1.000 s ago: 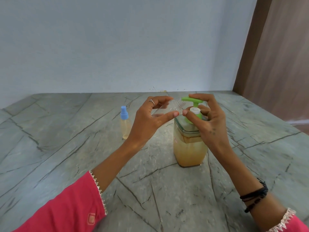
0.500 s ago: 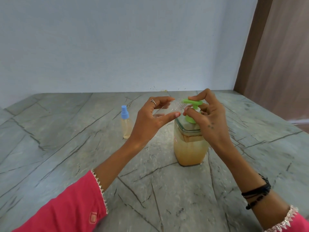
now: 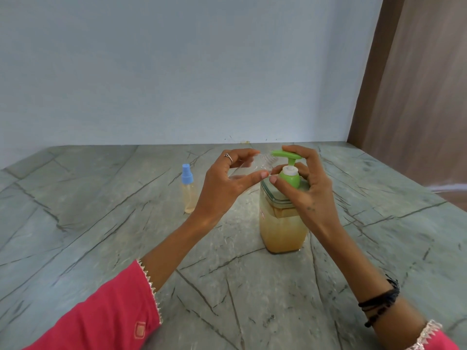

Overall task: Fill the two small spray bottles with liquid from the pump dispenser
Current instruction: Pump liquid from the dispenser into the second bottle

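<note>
A square clear pump dispenser (image 3: 281,231) with amber liquid and a green pump head (image 3: 286,155) stands mid-table. My right hand (image 3: 303,188) curls around the pump, fingers on top of the head and thumb by the green collar. My left hand (image 3: 227,183) holds a small clear uncapped spray bottle (image 3: 255,165) tilted on its side, its threaded neck right under the green spout. A second small spray bottle (image 3: 188,192) with a blue cap and pale amber liquid stands upright to the left.
The grey-green marbled stone table (image 3: 101,223) meets a pale blue wall (image 3: 177,72) at the back. A brown wooden panel (image 3: 417,84) rises at the right, where the table edge falls away.
The green pump head went down half a second ago under my right hand and is now back up. My left hand keeps the clear bottle at the spout.
</note>
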A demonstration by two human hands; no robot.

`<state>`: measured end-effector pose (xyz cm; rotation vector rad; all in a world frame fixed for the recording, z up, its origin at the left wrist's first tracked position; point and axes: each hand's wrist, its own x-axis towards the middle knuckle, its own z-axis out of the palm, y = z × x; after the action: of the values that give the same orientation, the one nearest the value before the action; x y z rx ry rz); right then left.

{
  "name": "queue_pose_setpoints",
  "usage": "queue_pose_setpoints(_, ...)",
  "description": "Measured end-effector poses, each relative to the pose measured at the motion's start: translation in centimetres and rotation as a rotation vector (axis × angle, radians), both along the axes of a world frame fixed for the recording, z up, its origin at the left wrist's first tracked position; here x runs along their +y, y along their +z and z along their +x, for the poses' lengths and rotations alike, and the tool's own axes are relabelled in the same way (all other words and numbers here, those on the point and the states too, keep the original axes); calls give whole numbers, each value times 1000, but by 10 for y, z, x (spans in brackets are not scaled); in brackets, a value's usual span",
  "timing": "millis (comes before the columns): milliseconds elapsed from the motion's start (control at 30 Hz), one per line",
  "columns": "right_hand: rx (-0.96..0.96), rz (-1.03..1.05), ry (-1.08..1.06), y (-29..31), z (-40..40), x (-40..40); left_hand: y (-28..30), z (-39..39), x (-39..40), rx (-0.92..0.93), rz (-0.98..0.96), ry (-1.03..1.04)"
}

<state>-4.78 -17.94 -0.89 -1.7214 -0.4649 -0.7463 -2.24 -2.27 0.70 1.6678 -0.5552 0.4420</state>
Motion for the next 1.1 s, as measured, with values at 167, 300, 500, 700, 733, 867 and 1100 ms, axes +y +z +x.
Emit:
queue_pose_setpoints(167,26,48,-26,8,-1,2,-1,0,0,8,5,-3)
queue_pose_setpoints(300,45,20,-54,13,4,2,-3,1,0,-7,17,11)
queue_pose_setpoints(500,32,2,-53,12,5,1,-4,1,-1,-2,14,7)
queue_pose_setpoints(700,-17,-8,-39,1,3,2,-1,0,0,11,-3,-5)
queue_pose_setpoints(733,-18,-14,-43,-1,2,2,-1,0,0,9,-4,-7)
queue_pose_setpoints(867,-41,-25,-66,-3,-1,2,1,-1,0,4,-5,-13)
queue_pose_setpoints(1100,-52,85,-16,-2,0,3,1,-2,0,9,-7,-17)
